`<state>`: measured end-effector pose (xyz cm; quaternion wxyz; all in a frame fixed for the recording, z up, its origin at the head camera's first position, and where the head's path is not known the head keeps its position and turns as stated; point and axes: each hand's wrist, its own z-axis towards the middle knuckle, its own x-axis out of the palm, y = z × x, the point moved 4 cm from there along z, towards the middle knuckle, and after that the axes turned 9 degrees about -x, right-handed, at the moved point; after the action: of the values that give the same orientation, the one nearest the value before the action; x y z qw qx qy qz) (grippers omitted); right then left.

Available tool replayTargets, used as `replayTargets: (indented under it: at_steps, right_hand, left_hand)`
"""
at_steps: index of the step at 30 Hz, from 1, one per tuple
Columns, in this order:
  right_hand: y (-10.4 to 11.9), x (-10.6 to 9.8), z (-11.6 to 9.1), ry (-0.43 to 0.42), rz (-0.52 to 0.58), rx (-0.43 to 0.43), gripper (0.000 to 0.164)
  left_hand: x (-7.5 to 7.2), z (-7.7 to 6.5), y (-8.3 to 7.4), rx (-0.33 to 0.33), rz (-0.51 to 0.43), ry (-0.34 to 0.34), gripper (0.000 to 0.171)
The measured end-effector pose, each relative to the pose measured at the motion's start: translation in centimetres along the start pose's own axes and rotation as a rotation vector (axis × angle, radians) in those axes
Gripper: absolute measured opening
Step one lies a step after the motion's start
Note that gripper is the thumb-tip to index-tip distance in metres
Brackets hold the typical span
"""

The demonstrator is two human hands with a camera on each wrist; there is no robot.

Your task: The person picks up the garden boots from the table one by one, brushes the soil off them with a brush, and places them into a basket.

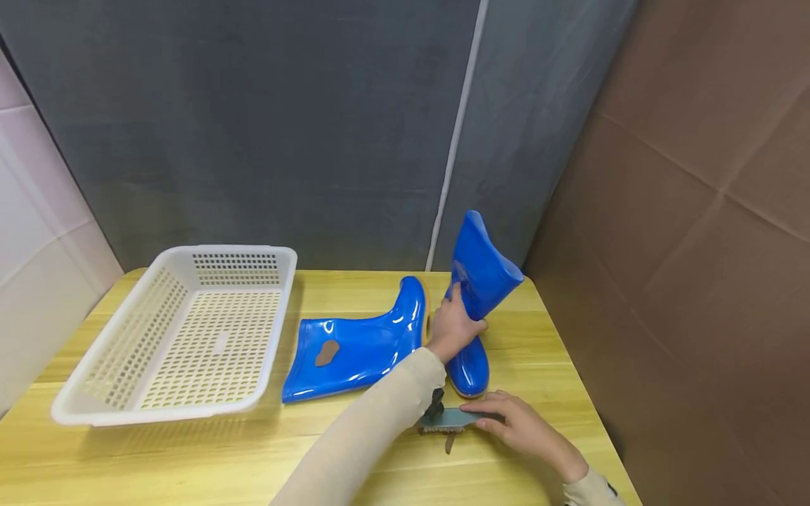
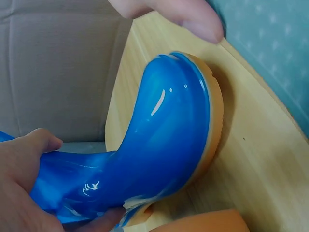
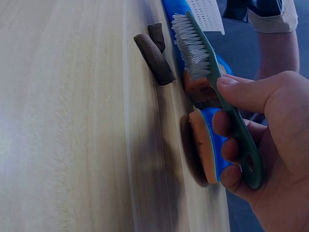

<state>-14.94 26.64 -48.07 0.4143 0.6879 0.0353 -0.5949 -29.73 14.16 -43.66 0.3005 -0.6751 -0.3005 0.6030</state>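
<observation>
- A person's left arm, in a pale sleeve [image 1: 373, 422], reaches forward and across to the right over a wood-grained tabletop [image 1: 534, 351]; the left hand [image 1: 454, 327] bears on the lower shaft of a blue rubber boot [image 1: 477, 284].
- The left grip is closed around that boot near the ankle, the thumb along one side and the fingers on the other.
- The held boot is at the right of the tabletop, its toe toward the person, its orange sole facing the wood and its shaft leaning to the right; whether the sole fully touches down cannot be told.
- The right forearm comes in from the lower right, the right hand [image 1: 528, 430] low over the tabletop, near the boot's toe.
- The right grip is closed on the green handle of a brush [image 1: 451, 419], thumb laid on the handle and fingers curled around it, pale bristles turned down toward the wood.
- Brown pieces [image 3: 157, 59] lie on the tabletop, below the brush and apart from its bristles.
- A second blue boot [image 1: 370, 344] rests on its side to the left, opening leftward, a brown patch [image 1: 327, 353] on its shaft.
- A white perforated basket [image 1: 171, 414] sits at the far left of the tabletop.
</observation>
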Motion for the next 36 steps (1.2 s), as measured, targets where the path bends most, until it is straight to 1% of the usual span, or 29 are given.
replayTargets:
  at_steps: [4, 5, 8, 11, 14, 17, 21, 29, 33, 36]
  right_hand:
    - [0.1, 0.1, -0.1, -0.003, 0.007, 0.003, 0.030]
    - [0.1, 0.1, -0.1, -0.001, 0.013, 0.005, 0.030]
    - [0.1, 0.2, -0.1, 0.005, 0.031, 0.014, 0.030]
    - [0.1, 0.2, 0.0, 0.009, 0.048, 0.017, 0.030]
    - [0.1, 0.3, 0.0, 0.012, 0.058, 0.020, 0.030]
    - [0.1, 0.3, 0.0, 0.014, 0.061, 0.023, 0.030]
    - [0.1, 0.3, 0.1, 0.018, 0.065, 0.027, 0.030]
    - [0.0, 0.5, -0.1, 0.013, 0.062, 0.014, 0.030]
    - [-0.1, 0.6, -0.2, 0.010, 0.057, 0.017, 0.030]
    - [-0.1, 0.7, -0.2, 0.012, 0.055, 0.013, 0.031]
  left_hand:
    - [0.0, 0.1, 0.1, 0.000, 0.041, 0.000, 0.098]
    - [-0.1, 0.1, 0.2, -0.001, 0.034, -0.001, 0.097]
    - [-0.3, 0.1, 0.3, -0.028, -0.021, -0.004, 0.092]
    - [-0.5, 0.1, 0.5, -0.081, -0.099, -0.008, 0.084]
    - [-0.6, 0.2, 0.7, -0.122, -0.124, -0.013, 0.077]
    - [-0.6, 0.3, 0.7, -0.127, -0.128, -0.019, 0.075]
    - [-0.5, 0.6, 0.6, -0.093, -0.113, -0.028, 0.079]
    - [0.1, 0.9, 0.8, 0.000, -0.014, -0.032, 0.081]
    - [0.4, 0.8, 1.1, 0.044, 0.080, -0.012, 0.084]
    - [0.7, 0.8, 1.2, 0.058, 0.150, 0.006, 0.084]
